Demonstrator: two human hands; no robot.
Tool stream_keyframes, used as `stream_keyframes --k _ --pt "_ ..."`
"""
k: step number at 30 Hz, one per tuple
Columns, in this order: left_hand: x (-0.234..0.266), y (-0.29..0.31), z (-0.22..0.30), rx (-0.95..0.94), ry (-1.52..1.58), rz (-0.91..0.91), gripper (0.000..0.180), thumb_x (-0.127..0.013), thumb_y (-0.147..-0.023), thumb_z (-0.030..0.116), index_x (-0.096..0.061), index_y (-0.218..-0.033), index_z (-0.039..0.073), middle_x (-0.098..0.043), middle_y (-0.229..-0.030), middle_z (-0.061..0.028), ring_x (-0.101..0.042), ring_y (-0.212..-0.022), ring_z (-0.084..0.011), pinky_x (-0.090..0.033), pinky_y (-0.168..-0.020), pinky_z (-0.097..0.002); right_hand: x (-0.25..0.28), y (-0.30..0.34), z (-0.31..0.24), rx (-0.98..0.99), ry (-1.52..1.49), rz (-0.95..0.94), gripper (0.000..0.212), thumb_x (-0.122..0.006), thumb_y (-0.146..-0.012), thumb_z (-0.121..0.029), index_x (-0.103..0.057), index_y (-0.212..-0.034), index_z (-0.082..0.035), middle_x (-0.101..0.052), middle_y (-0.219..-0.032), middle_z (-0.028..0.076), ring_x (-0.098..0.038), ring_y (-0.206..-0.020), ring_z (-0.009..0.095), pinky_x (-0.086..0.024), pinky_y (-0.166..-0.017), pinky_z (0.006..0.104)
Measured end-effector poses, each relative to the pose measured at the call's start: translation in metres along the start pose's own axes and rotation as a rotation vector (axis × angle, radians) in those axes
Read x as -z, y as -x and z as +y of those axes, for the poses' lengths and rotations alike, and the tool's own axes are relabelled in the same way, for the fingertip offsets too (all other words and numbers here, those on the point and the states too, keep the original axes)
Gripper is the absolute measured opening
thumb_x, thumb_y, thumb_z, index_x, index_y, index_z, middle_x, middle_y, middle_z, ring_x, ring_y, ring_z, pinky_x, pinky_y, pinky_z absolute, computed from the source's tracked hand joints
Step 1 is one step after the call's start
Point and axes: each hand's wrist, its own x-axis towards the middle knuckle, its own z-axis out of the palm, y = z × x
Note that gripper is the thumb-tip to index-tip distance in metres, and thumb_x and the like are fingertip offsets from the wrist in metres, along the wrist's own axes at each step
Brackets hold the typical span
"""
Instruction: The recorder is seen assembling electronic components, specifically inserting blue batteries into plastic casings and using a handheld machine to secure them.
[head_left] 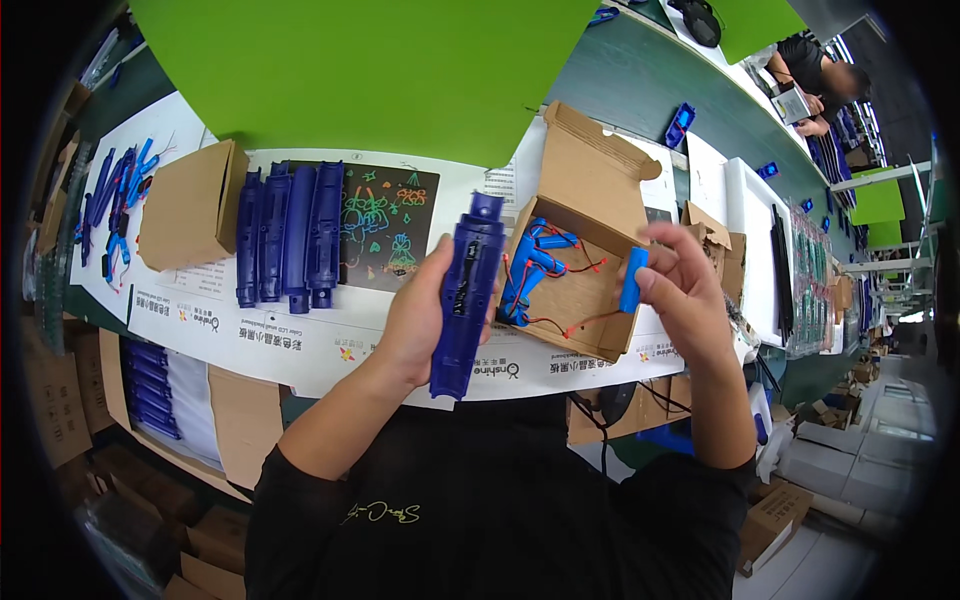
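Note:
My left hand (pixel 418 318) is closed around a long dark blue plastic housing (pixel 466 300), held upright in front of me with a black strip inside its hollow. Between the fingers of my right hand (pixel 684 290) is a blue cylindrical battery (pixel 633 280); a thin red wire with a small plug trails from it over the box edge. Just left of that hand, an open cardboard box (pixel 590 335) holds several more blue wired batteries (pixel 537 262). Several similar blue housings (pixel 300 235) lie side by side on the white sheet to the left.
A closed-looking brown carton (pixel 190 207) stands left of the housings, with wired blue parts (pixel 118 205) beyond it. A green panel (pixel 360 70) rises at the back. Below left, a carton of blue housings (pixel 150 390) sits under the table edge. A person (pixel 820 80) works at far right.

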Motion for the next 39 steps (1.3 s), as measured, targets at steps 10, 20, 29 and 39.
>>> stream_keyframes --k 10,20,29,39 --pt "-0.026 -0.003 -0.018 -0.046 -0.143 0.004 0.047 -0.03 -0.098 0.042 -0.054 -0.116 0.007 -0.061 -0.095 -0.0053 -0.058 -0.075 -0.0105 -0.048 -0.064 -0.0247 -0.056 0.006 0.005 -0.16 0.02 -0.13 0.027 -0.065 -0.083 -0.004 -0.057 -0.109 0.001 -0.065 -0.094 0.006 -0.061 -0.082 0.008 -0.05 -0.068 0.0206" --pt "-0.035 0.001 -0.031 -0.079 -0.199 0.066 0.043 -0.033 -0.097 0.044 -0.054 -0.104 0.007 -0.057 -0.078 -0.0034 -0.056 -0.061 -0.0114 -0.046 -0.053 -0.0245 -0.07 0.005 0.022 0.123 0.313 0.07 0.022 -0.072 -0.077 -0.004 -0.065 -0.098 -0.001 -0.066 -0.08 0.002 -0.057 -0.068 0.003 -0.043 -0.059 0.018" --pt "-0.039 0.001 -0.029 -0.087 -0.188 0.061 0.044 -0.031 -0.097 0.045 -0.054 -0.102 0.008 -0.055 -0.073 -0.0041 -0.054 -0.055 -0.0113 -0.044 -0.048 -0.0235 -0.07 0.001 0.04 0.392 0.383 0.119 0.027 -0.076 -0.072 -0.004 -0.067 -0.097 -0.006 -0.057 -0.083 0.002 -0.047 -0.063 0.004 -0.036 -0.054 0.0179" --pt "-0.031 0.003 -0.038 -0.171 -0.322 -0.022 0.038 -0.03 -0.098 0.041 -0.047 -0.108 0.008 -0.055 -0.078 -0.0051 -0.054 -0.06 -0.0114 -0.046 -0.054 -0.0248 -0.065 0.007 0.037 0.347 0.674 0.094 0.034 -0.076 -0.071 -0.004 -0.068 -0.103 -0.008 -0.048 -0.073 0.0 -0.046 -0.063 0.008 -0.037 -0.055 0.0234"
